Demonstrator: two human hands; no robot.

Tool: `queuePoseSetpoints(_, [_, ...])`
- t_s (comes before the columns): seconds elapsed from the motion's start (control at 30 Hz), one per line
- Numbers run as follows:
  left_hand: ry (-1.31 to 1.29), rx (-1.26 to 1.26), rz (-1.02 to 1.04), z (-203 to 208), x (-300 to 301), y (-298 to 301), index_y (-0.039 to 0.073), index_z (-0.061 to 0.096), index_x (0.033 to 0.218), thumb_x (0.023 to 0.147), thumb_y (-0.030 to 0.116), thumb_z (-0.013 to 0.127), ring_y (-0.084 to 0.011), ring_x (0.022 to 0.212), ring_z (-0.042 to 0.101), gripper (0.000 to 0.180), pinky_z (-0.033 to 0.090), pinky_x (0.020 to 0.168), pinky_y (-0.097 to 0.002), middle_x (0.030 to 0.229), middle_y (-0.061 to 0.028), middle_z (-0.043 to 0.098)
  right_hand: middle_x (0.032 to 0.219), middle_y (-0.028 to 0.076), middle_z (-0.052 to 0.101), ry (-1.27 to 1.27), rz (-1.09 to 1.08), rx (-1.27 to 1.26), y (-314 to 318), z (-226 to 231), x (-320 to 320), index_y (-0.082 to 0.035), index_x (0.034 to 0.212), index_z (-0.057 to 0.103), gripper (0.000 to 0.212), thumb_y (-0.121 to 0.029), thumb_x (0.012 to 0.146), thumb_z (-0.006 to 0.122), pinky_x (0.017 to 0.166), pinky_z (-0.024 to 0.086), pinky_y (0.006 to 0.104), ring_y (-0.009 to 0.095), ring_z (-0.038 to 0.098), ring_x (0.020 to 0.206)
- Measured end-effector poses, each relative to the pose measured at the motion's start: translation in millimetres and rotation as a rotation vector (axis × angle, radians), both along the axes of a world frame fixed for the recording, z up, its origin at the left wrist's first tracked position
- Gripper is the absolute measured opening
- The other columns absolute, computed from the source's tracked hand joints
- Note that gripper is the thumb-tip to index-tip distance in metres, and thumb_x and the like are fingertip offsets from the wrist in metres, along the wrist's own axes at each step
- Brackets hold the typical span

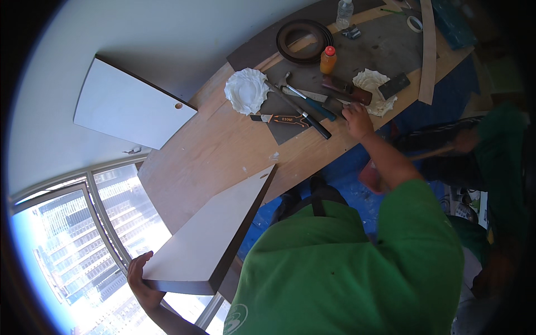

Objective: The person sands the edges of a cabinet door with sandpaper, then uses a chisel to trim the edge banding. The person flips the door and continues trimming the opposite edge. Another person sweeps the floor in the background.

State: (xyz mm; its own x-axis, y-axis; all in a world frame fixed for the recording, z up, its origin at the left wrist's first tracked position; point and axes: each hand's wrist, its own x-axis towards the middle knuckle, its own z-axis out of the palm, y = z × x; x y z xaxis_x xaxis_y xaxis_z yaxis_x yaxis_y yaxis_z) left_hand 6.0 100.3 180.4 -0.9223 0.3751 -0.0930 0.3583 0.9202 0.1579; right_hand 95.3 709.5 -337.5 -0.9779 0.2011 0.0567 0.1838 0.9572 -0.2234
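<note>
My left hand is closed around the lower left end of a white panel with dark edges. That panel rests tilted on the plywood bench, its narrow far end near the bench's front edge. My right hand is over the bench, fingers bent and closed; what they hold, if anything, is hidden. Close by lie a dark block-like piece, a claw hammer with a blue handle and a reddish-brown hand plane. A second long-handled tool lies left of the hammer, beside an orange and black cutter.
Another white panel leans against the wall. On the bench are a coiled brown strip, an orange bottle, a clear bottle, a crumpled white lined dish and a dark block. A co-worker holds a stick at right.
</note>
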Motion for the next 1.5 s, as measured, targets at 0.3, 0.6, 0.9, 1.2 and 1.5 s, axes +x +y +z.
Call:
queuePoseSetpoints(0.3, [0.002,0.007,0.014,-2,-1,-3,0.003,0.075,0.113,0.059,0.022,0.088,-0.0358,0.1,0.072,0.059,0.054,0.094,-0.0461,0.106,-0.0152,0.077,0.149,0.016,0.056,-0.021,-0.071,0.021,2,5,3,-0.013,0.143,0.064,0.052,-0.02,0.093,0.074,0.116,0.041,0.0561,0.038,0.049,0.138])
queuePoseSetpoints(0.6, [0.004,0.009,0.007,0,-3,-1,0.002,0.075,0.112,0.061,0.02,0.085,-0.0358,0.099,0.072,0.054,0.054,0.092,-0.0462,0.103,-0.0159,0.077,0.157,0.015,0.048,-0.068,-0.339,0.089,18,32,-19,-0.019,0.164,0.042,0.084,-0.031,0.091,0.081,0.12,0.034,0.0576,0.037,0.045,0.144])
queuePoseSetpoints(0.9, [0.017,0.023,0.015,0,-2,6,0.003,0.076,0.109,0.063,0.016,0.081,-0.036,0.097,0.073,0.048,0.054,0.091,-0.0458,0.1,-0.0163,0.077,0.147,0.018,0.054,-0.204,-0.445,-0.004,28,27,-52,-0.017,0.165,0.039,0.098,-0.041,0.083,0.089,0.119,0.034,0.0611,0.037,0.049,0.142])
queuePoseSetpoints(1.2, [0.024,0.001,0.036,1,5,4,0.001,0.077,0.107,0.062,0.018,0.078,-0.0352,0.095,0.072,0.048,0.054,0.09,-0.0438,0.099,-0.017,0.077,0.135,0.014,0.056,-0.264,-0.471,-0.032,51,11,-57,-0.012,0.148,0.056,0.07,-0.03,0.087,0.086,0.111,0.041,0.0551,0.035,0.053,0.133])
queuePoseSetpoints(1.5, [0.06,0.004,0.018,0,11,11,0.004,0.078,0.106,0.058,0.015,0.08,-0.0333,0.091,0.072,0.05,0.054,0.087,-0.043,0.094,-0.0144,0.077,0.134,0.014,0.055,-0.107,-0.37,-0.031,21,17,-40,-0.01,0.144,0.057,0.069,-0.025,0.084,0.088,0.109,0.042,0.0548,0.036,0.053,0.132])
